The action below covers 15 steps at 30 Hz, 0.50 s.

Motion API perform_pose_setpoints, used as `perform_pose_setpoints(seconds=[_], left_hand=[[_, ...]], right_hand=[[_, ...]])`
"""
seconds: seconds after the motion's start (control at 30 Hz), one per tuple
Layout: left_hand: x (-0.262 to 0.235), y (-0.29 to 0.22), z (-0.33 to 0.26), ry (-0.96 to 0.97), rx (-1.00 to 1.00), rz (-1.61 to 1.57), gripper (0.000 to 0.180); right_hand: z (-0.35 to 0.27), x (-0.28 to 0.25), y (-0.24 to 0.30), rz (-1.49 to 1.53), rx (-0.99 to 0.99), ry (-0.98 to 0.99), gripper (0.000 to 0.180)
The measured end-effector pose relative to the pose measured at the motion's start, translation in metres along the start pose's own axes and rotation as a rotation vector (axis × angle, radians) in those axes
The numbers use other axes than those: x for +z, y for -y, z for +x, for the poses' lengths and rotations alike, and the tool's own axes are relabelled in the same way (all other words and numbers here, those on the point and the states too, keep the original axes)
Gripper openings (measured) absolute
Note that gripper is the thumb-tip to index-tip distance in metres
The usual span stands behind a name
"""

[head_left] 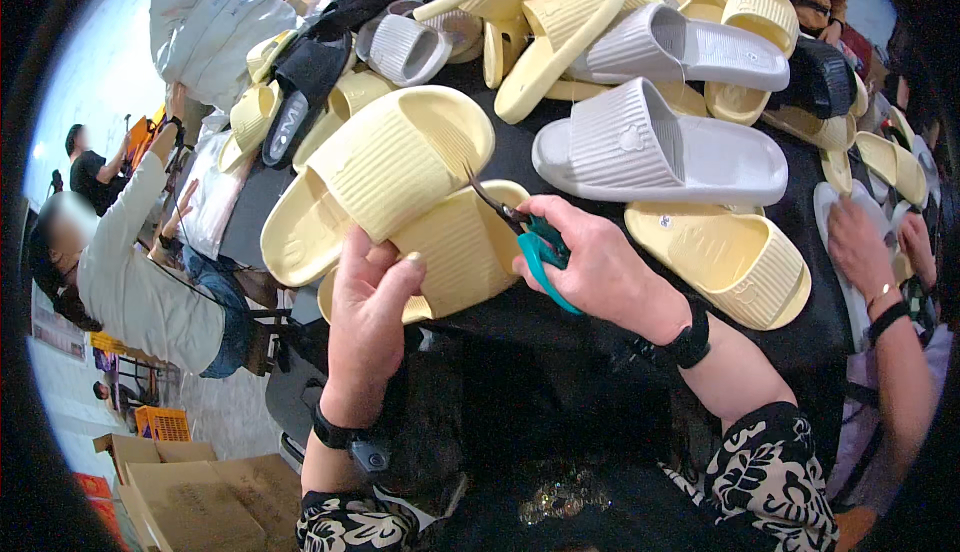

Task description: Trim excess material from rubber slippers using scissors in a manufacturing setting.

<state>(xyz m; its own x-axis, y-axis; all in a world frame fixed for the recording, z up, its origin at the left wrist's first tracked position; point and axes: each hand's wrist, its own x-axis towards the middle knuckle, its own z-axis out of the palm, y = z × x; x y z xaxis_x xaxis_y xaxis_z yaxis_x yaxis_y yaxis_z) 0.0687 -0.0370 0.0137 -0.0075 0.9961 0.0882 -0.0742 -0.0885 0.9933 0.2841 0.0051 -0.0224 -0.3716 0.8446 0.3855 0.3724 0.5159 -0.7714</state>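
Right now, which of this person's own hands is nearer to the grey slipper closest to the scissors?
Right. The right hand, holding teal-handled scissors, is just below the grey slipper in view; the left hand is farther left, touching a yellow slipper.

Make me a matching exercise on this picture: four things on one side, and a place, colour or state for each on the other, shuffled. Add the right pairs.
Things:
1. Left hand
2. Right hand
3. Scissors
4. Cardboard boxes

Places, colours, states:
A. Teal-handled
B. Brown, at the lower left of the picture
C. Closed on a tool, wearing a black band at the wrist
D. Fingers at a yellow slipper

Right pairs: 1-D, 2-C, 3-A, 4-B.
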Motion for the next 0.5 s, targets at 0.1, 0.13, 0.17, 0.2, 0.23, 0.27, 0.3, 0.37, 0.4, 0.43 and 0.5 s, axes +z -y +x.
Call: perform_pose_setpoints(seconds=[0.1,0.13,0.17,0.2,0.23,0.27,0.3,0.37,0.4,0.43,0.5], left_hand=[[0.002,-0.005,-0.004,0.022,-0.013,0.046,0.051],[0.003,-0.006,-0.005,0.040,-0.010,0.060,0.051],[0.003,-0.006,-0.004,0.041,-0.009,0.125,0.047],[0.003,-0.007,-0.006,0.056,-0.021,0.130,0.044],[0.003,-0.008,-0.007,0.072,-0.034,0.134,0.042],[0.004,-0.010,-0.008,0.067,-0.022,0.138,0.042],[0.006,-0.011,-0.009,0.074,-0.016,0.122,0.040],[0.007,-0.012,-0.011,0.082,-0.007,0.107,0.038],[0.006,-0.012,-0.011,0.082,-0.003,0.129,0.038],[0.006,-0.011,-0.012,0.081,-0.002,0.150,0.038],[0.008,-0.009,-0.012,0.101,0.016,0.134,0.039]], right_hand=[[-0.002,0.000,0.002,-0.028,-0.014,-0.002,0.045],[-0.003,-0.001,0.003,-0.025,-0.002,0.007,0.047],[-0.004,-0.002,0.003,-0.028,-0.020,0.002,0.047],[-0.005,-0.002,0.003,-0.031,-0.029,-0.005,0.047],[-0.006,-0.002,0.004,-0.034,-0.036,-0.012,0.047],[-0.006,-0.002,0.006,-0.023,-0.014,0.007,0.047],[-0.007,-0.003,0.007,-0.024,-0.023,0.004,0.047],[-0.008,-0.002,0.007,-0.046,-0.037,0.002,0.046],[-0.007,-0.002,0.010,0.010,-0.008,-0.004,0.045],[-0.007,-0.002,0.011,0.009,-0.010,-0.007,0.045],[-0.006,-0.003,0.013,0.042,-0.051,-0.053,0.039]])
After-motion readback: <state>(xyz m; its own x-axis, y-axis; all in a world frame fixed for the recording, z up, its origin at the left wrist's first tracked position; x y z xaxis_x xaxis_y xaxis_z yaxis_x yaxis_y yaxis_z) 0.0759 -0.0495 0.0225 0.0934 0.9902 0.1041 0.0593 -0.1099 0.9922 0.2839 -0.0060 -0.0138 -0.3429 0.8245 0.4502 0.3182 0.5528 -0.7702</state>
